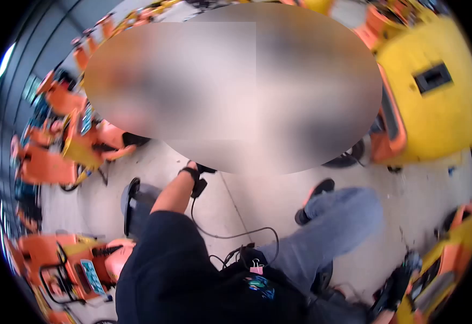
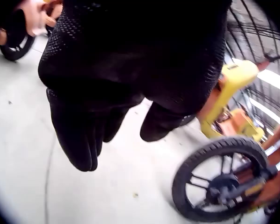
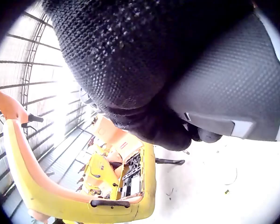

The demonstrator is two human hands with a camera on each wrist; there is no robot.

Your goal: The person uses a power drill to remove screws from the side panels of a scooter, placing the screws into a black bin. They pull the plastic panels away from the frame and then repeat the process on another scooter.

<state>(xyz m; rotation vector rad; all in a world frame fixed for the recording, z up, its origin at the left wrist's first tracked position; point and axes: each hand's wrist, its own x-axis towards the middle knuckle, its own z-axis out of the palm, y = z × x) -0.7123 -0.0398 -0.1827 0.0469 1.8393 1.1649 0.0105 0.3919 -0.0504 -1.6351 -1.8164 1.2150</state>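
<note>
My left hand (image 2: 130, 70), in a black glove, hangs over the pale floor with its fingers loosely extended and nothing in them. In the head view most of that hand is hidden by the blurred patch. A scooter's black spoked wheel (image 2: 219, 179) stands beside it. My right hand (image 3: 130, 84), also in a black glove, grips a dark grey textured piece (image 3: 228, 84) with a pale patch on its lower edge. Its fingertips show beneath this piece, and the rest of it runs out of the frame. I cannot tell what kind of thing it is.
Orange and yellow scooters (image 1: 47, 164) line the left side. A large yellow body (image 1: 436, 102) stands at the upper right, and a yellow scooter frame (image 3: 46, 196) is low in the right wrist view. A cable (image 1: 230, 236) loops from my left wrist to my waist.
</note>
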